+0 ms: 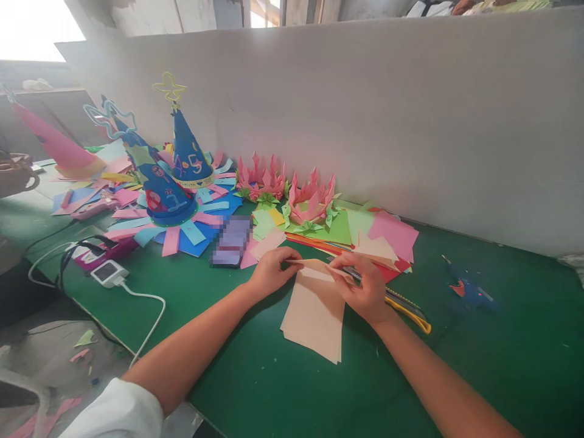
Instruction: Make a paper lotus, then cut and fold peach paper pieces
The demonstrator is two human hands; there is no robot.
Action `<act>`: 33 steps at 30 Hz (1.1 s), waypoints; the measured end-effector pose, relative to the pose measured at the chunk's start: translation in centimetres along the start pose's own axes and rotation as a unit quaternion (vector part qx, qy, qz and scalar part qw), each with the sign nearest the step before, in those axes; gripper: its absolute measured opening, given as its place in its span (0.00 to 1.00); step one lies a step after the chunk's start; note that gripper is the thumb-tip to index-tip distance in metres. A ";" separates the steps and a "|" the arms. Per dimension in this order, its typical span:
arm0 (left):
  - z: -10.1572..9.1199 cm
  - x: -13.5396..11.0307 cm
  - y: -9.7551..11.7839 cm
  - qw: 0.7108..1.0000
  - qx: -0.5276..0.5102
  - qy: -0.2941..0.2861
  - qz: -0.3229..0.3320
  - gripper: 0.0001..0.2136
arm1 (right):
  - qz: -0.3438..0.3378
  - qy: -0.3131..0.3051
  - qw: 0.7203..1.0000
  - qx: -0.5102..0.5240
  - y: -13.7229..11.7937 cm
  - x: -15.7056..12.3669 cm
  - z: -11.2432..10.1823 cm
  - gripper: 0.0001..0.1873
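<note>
My left hand (275, 271) pinches the upper left edge of a peach-coloured sheet of paper (314, 310). At the sheet's upper right, my right hand (362, 286) has its thumb and fingers closed on the paper's edge. The top of the sheet is lifted and bent, while its lower part hangs toward the green table (255, 371). At least two layers show at the bottom corners. A yellow-handled utility knife (413, 316) lies beside and partly behind my right hand, which hides some of it.
Behind my hands lie stacked coloured papers (395, 234) and two pink folded-paper lotuses (312, 198). A phone (232, 241), blue decorated cone hats (166, 188) and a corded power strip (103, 249) are to the left. Paper scraps (469, 292) sit at right. A pale partition (365, 109) borders the table.
</note>
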State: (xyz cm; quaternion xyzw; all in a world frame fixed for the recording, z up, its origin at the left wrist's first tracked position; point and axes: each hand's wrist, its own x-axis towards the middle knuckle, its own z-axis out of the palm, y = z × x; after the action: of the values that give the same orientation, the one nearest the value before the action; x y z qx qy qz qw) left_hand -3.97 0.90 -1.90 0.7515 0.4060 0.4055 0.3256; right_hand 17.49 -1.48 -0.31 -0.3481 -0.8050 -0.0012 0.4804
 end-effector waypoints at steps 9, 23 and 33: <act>-0.3 0.7 -1.5 0.981 -0.173 0.056 -0.064 0.04 | -0.243 -0.186 0.948 -0.082 -3.6 -0.8 -0.5 0.10; -0.3 0.7 -1.1 0.941 -0.281 0.036 -0.186 0.21 | -0.096 -0.286 0.953 0.025 -3.5 -1.8 -0.1 0.24; 0.5 0.2 1.2 0.885 -0.400 -0.017 -0.236 0.25 | 0.360 -0.215 0.891 0.173 -1.7 -0.4 0.3 0.16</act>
State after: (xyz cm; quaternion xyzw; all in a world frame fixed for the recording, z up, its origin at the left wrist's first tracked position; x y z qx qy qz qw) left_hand -3.09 0.45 -1.10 0.4461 0.3693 0.4316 0.6916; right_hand 16.40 -2.95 -0.24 -0.5168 -0.6958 0.3859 0.3160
